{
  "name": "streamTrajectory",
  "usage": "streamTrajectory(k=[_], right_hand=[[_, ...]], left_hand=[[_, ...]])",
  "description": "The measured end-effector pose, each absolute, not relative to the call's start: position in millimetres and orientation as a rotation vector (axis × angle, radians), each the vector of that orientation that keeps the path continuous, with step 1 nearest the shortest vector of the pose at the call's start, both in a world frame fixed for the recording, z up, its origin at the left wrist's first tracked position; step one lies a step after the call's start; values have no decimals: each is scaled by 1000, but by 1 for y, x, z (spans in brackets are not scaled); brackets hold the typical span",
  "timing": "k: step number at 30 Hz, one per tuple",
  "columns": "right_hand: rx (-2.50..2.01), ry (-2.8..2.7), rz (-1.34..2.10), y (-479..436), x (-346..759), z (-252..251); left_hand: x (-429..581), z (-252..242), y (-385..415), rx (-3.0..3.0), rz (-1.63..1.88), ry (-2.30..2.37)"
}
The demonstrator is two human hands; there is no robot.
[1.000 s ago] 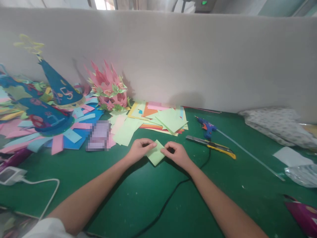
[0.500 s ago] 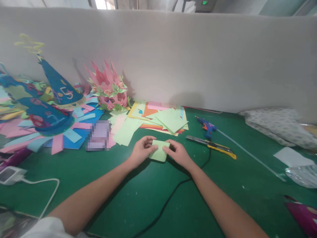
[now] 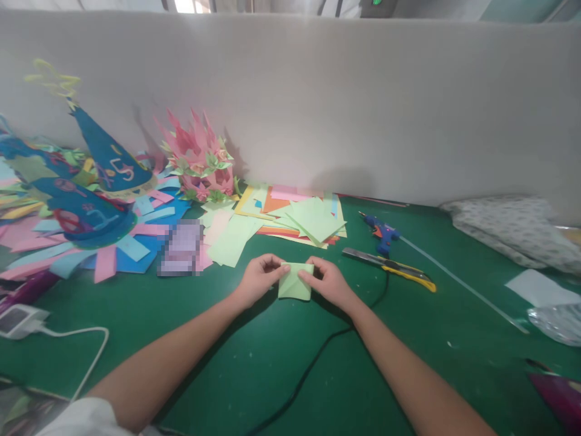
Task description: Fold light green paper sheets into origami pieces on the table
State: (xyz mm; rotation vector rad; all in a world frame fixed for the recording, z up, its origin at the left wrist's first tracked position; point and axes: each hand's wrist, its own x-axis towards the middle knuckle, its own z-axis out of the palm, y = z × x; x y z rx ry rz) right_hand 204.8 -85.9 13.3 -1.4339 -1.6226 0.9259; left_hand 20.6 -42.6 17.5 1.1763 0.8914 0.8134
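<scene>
Between my hands is a small folded piece of light green paper (image 3: pixel 295 289), roughly square, with a crease slanting across its face. My left hand (image 3: pixel 262 280) pinches its upper left side, thumb in front and fingers behind. The upper right side is gripped the same way by my right hand (image 3: pixel 331 281), its thumb pressed on the paper's face. Most of the fingers behind the sheet are hidden. Both hands are just over the green table (image 3: pixel 245 375).
Coloured paper sheets (image 3: pixel 313 219) lie at the back middle. A box cutter (image 3: pixel 390 267) and a blue glue gun (image 3: pixel 382 233) with a long glue stick are on the right. Leftward stand a pink paper crown (image 3: pixel 200 160) and blue cone hats (image 3: pixel 111 154). A black cable (image 3: pixel 313 363) crosses the front.
The green paper and both hands have shifted slightly down and to the right in view. The paper now sits squarer, its crease plainer. Both hands keep their pinch.
</scene>
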Motion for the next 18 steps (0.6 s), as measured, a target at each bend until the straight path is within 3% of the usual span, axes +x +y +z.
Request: streamTrajectory(k=[18], right_hand=[[-1340, -1604, 1008, -86, 210, 8]], left_hand=[[20, 19, -44, 1131, 797, 849]])
